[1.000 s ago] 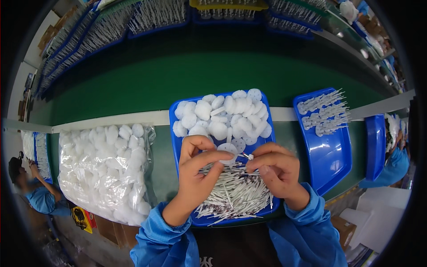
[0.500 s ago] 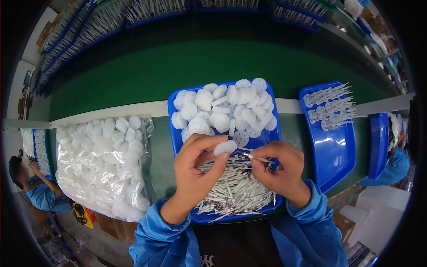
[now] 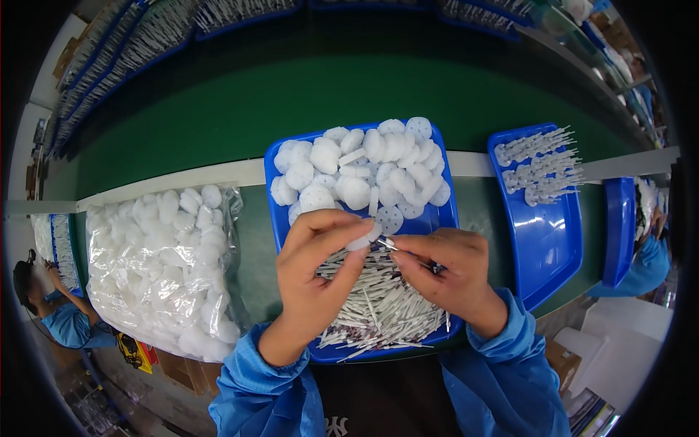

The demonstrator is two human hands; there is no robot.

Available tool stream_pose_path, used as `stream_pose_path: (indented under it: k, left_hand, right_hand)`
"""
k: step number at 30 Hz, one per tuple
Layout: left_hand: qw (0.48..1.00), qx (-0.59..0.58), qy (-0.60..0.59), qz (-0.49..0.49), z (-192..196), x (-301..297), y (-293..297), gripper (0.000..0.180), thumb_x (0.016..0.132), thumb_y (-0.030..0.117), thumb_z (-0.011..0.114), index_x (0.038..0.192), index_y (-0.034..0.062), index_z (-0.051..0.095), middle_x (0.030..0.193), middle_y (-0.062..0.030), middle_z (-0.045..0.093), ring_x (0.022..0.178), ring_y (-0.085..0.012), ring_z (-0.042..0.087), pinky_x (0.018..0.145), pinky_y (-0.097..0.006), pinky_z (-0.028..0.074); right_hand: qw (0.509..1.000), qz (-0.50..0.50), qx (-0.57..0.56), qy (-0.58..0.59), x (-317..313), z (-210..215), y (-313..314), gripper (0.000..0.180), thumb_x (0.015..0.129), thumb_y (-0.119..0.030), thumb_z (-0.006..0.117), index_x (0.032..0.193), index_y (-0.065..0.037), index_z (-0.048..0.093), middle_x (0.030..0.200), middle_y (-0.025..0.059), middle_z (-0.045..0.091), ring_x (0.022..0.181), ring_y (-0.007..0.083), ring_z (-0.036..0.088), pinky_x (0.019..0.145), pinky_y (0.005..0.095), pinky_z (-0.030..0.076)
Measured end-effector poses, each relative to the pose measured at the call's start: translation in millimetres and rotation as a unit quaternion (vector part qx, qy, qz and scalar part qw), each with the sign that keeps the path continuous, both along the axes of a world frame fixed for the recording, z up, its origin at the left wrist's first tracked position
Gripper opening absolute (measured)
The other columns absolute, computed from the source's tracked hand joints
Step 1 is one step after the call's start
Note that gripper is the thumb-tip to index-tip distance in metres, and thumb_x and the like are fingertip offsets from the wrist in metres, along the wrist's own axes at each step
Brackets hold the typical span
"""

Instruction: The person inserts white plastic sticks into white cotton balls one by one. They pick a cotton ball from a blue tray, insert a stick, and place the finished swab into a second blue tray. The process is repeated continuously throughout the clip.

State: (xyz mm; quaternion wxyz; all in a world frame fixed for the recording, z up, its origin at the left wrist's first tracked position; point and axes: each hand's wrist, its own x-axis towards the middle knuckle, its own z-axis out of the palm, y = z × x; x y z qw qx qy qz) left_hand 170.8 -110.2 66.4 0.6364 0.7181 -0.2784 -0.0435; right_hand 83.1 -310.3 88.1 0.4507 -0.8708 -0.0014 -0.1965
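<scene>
My left hand (image 3: 313,266) pinches a white round disc (image 3: 363,239) between thumb and fingers. From the right, my right hand (image 3: 453,271) grips a thin stick (image 3: 386,243), its end up against the edge of the disc. Whether the stick has entered the disc cannot be made out. Both hands are above a blue tray (image 3: 273,211). Its far half holds a heap of white perforated discs (image 3: 354,192), while a pile of thin white sticks with dark ends (image 3: 378,306) fills the near half, partly hidden by my hands.
A clear plastic bag of white discs (image 3: 156,269) lies to the left. On the right, a second blue tray (image 3: 542,262) carries rows of discs with sticks (image 3: 539,167) at its far end. More filled trays (image 3: 145,54) line the far edge. Co-workers sit at both sides.
My right hand has moved left, bringing the stick to the disc. The disc has turned more edge-on in my left hand. The view has shifted slightly.
</scene>
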Motion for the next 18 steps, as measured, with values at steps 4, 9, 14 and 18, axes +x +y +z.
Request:
stream_pose_path:
  k: [4, 9, 14, 18]
  left_hand:
    - [0.997, 0.032, -0.065, -0.013, 5.2, 4.1, -4.8, 0.042, 0.084, -0.011, 0.081, 0.124, 0.0013, 0.082, 0.125, -0.0149, 0.08, 0.109, -0.027, 0.076, 0.093, -0.036, 0.061]
    - [0.991, 0.067, -0.116, -0.005, 3.3, 2.8, -3.7, 0.046, 0.084, -0.01, 0.081, 0.128, 0.0028, 0.081, 0.117, -0.0144, 0.083, 0.098, -0.0272, 0.077, 0.088, -0.034, 0.061]
    - [0.986, 0.123, -0.113, 0.021, 7.1, -9.2, -4.3, 0.049, 0.084, -0.007, 0.084, 0.131, 0.0037, 0.081, 0.102, -0.0152, 0.083, 0.075, -0.025, 0.075, 0.073, -0.034, 0.06]
    - [0.983, 0.109, -0.147, 0.033, 6.8, -9.7, -4.5, 0.05, 0.084, -0.007, 0.085, 0.132, 0.0026, 0.08, 0.095, -0.0156, 0.081, 0.071, -0.0243, 0.074, 0.068, -0.034, 0.058]
  right_hand:
    - [0.999, -0.007, -0.041, -0.013, 2.3, 4.4, 3.4, 0.018, 0.086, -0.009, 0.091, 0.102, -0.008, 0.083, 0.07, 0.008, 0.074, 0.057, 0.0223, 0.071, 0.054, 0.0325, 0.053]
    - [0.998, -0.009, -0.059, -0.026, 5.7, -3.6, 1.4, 0.021, 0.085, -0.013, 0.093, 0.1, -0.008, 0.079, 0.077, 0.0065, 0.077, 0.061, 0.0238, 0.072, 0.056, 0.0342, 0.054]
    - [0.979, -0.02, -0.186, -0.085, 5.2, -1.0, 2.0, 0.025, 0.085, -0.011, 0.092, 0.104, -0.006, 0.077, 0.078, 0.0032, 0.075, 0.062, 0.021, 0.072, 0.055, 0.0338, 0.053]
    - [0.97, -0.011, -0.211, -0.123, 8.6, -1.8, 2.9, 0.029, 0.084, -0.008, 0.09, 0.109, -0.004, 0.076, 0.08, 0.0031, 0.074, 0.063, 0.0196, 0.071, 0.055, 0.0327, 0.053]
